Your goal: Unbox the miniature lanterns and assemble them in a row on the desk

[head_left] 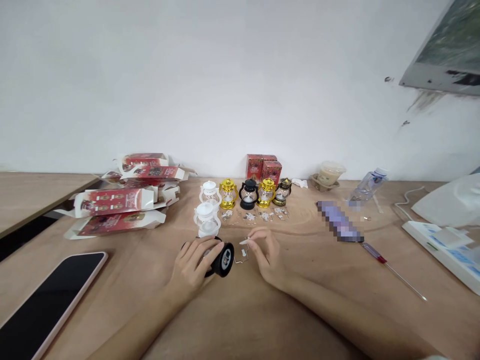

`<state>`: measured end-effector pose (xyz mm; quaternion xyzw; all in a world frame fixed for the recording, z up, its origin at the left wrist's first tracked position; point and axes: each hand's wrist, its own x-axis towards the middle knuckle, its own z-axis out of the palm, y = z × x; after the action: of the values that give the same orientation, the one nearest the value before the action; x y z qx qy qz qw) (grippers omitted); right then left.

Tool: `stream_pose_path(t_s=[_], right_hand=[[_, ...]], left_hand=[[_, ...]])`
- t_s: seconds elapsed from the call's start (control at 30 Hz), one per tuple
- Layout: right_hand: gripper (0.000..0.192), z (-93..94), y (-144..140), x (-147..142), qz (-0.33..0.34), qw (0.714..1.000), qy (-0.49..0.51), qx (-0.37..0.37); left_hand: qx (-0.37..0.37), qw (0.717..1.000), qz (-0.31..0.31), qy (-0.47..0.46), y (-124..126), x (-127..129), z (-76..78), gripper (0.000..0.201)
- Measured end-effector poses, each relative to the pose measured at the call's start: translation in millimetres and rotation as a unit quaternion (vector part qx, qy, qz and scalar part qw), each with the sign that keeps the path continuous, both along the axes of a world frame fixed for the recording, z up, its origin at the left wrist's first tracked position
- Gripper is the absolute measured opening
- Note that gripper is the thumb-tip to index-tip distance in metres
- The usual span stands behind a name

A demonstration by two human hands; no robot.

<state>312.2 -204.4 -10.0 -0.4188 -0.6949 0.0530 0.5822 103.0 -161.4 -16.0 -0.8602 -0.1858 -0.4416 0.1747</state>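
My left hand (195, 262) is wrapped round a small black lantern (226, 260), which lies tipped on its side with its round underside facing right. A grey-white recess with dark detail shows in that base. Thumb and forefinger of my right hand (268, 257) pinch a small white piece (243, 242), too small to name, just right of the lantern. Below it on the table lies a bent wire handle (241, 261) with a little white part (244, 253). Two white lanterns (207, 220) stand just behind my left hand.
Gold lanterns (228, 194), a black lantern (248, 194) and a bronze lantern (282, 192) stand in a row, with small parts (249, 216) before them. Red boxes (270, 170) stand behind; flattened cartons (112, 202) lie left. A phone (52, 305), screwdriver (397, 276), bottle (367, 187) and power strip (442, 255) flank them.
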Motion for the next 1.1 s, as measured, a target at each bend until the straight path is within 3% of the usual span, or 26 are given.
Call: stream_pose_path(t_s=[0.17, 0.27, 0.37, 0.47, 0.57, 0.63, 0.77, 1.1], right_hand=[[0.006, -3.9, 10.4, -1.0, -0.052, 0.981, -0.024, -0.185], [0.004, -6.0, 13.6, -1.0, -0.052, 0.970, -0.044, -0.232], [0.009, -4.8, 9.8, -0.8, -0.051, 0.982, -0.048, -0.177], [0.024, -4.5, 0.5, -1.4, -0.055, 0.996, -0.063, -0.031], [0.035, -6.7, -7.7, -2.7, -0.039, 0.984, -0.108, 0.137], [0.033, -6.6, -10.0, -3.7, -0.015, 0.965, -0.154, 0.211], [0.020, -0.3, -9.7, -5.5, -0.005, 0.956, -0.213, 0.200], [0.012, 3.5, -8.0, -4.7, -0.006, 0.957, -0.222, 0.188]], left_hand=[[0.017, 0.999, 0.021, -0.027, -1.8, 2.0, 3.4, 0.037], [0.002, 0.997, 0.061, -0.038, -4.1, 2.9, 4.1, 0.037], [0.002, 0.996, 0.076, -0.042, -6.1, 3.2, 3.5, 0.035], [0.008, 0.995, 0.077, -0.056, -6.8, 3.3, 2.2, 0.033], [0.007, 0.996, 0.075, -0.055, -7.8, 3.5, 2.7, 0.033], [0.003, 0.996, 0.075, -0.040, -9.4, 3.5, 5.3, 0.033], [-0.008, 0.997, 0.077, -0.015, -13.0, 3.8, 12.3, 0.033], [0.018, 0.998, 0.061, 0.023, -16.1, 6.7, 18.4, 0.027]])
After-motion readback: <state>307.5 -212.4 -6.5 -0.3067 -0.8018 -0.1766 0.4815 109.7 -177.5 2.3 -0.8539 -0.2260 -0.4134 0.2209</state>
